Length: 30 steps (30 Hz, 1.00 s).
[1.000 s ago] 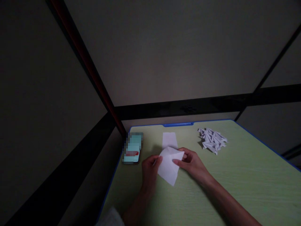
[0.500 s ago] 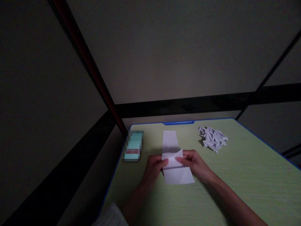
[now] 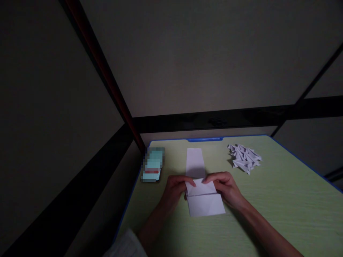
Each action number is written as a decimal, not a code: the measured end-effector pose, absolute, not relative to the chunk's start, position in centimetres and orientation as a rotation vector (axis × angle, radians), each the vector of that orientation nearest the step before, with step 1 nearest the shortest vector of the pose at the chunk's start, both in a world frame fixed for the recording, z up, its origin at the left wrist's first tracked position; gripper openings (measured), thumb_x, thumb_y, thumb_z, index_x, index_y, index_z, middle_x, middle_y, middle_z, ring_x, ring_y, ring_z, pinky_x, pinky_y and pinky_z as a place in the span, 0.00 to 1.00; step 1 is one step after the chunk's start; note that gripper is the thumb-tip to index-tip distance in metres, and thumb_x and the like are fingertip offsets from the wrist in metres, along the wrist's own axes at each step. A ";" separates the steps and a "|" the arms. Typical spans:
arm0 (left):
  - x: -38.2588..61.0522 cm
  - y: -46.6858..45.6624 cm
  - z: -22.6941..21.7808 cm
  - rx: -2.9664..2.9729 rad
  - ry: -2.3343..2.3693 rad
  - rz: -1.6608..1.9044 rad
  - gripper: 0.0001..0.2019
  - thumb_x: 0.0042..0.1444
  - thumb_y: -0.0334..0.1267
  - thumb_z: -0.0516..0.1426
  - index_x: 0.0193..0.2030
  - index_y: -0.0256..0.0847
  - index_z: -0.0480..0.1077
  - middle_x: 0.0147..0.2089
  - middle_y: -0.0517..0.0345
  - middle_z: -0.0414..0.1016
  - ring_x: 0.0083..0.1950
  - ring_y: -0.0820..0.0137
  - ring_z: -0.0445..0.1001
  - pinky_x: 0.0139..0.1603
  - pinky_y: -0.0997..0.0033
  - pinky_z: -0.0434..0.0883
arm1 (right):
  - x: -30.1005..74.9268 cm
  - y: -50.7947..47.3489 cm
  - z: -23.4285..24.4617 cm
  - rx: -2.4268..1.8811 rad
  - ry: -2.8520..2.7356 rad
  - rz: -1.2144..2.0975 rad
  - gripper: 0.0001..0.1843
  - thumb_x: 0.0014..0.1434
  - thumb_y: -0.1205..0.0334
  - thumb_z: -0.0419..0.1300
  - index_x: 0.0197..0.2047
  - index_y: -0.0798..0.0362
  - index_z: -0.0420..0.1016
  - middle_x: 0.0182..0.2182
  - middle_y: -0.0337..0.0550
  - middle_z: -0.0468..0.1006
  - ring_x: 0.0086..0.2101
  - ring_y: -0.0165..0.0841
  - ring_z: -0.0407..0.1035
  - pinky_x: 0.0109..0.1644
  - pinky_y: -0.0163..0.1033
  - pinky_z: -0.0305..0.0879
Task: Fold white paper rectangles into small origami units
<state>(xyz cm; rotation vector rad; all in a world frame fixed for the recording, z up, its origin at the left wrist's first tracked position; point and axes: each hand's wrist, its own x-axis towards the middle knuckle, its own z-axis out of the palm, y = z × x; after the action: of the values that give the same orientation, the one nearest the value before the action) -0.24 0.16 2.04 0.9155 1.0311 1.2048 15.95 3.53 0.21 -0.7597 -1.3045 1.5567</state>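
Between my two hands is a folded sheet of white paper, with a crease running across it and its lower part spread toward me. My left hand grips its left side, index finger laid over the upper edge. From the other side my right hand pinches the upper right corner, with fingers partly hidden behind the sheet. Just beyond the hands lies a flat white paper strip on the table; its near end is covered by the held sheet.
A pale green table with a blue rim stands against a wall. Several folded white paper pieces lie in a cluster at the back right. A phone-like device, its screen blurred out, lies at the back left.
My index fingers have moved onto the top edge of the paper, where my thumbs pressed before. The raised corner now lies flatter, and the sheet has shifted slightly toward me.
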 end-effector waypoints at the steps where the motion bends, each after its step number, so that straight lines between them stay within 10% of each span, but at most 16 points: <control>1: -0.3 0.1 2.2 0.920 1.029 1.198 0.06 0.32 0.31 0.52 0.16 0.35 0.70 0.12 0.64 0.60 0.16 0.80 0.54 0.17 0.77 0.50 | 16.0 3.5 0.2 -0.750 -1.334 1.543 0.05 0.41 0.65 0.60 0.22 0.54 0.78 0.16 0.37 0.70 0.16 0.24 0.56 0.19 0.30 0.48; 24: -0.2 0.4 1.6 0.970 1.065 1.286 0.06 0.37 0.34 0.48 0.15 0.37 0.61 0.14 0.65 0.52 0.18 0.78 0.50 0.18 0.77 0.46 | 15.1 2.3 1.4 -0.868 -1.573 1.443 0.10 0.41 0.59 0.61 0.24 0.55 0.66 0.15 0.30 0.53 0.17 0.23 0.46 0.19 0.30 0.42; 30: 0.2 0.7 1.1 1.023 1.123 1.289 0.13 0.38 0.40 0.55 0.32 0.38 0.63 0.19 0.66 0.61 0.19 0.77 0.57 0.20 0.78 0.53 | 14.7 2.2 0.7 -0.974 -1.607 1.338 0.08 0.44 0.60 0.60 0.26 0.55 0.66 0.16 0.32 0.56 0.18 0.23 0.48 0.20 0.30 0.44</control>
<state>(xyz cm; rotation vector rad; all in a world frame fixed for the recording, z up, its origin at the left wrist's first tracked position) 0.19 0.69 1.12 1.0226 1.1235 1.2888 14.73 2.25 0.71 -0.9740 -1.6071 1.3380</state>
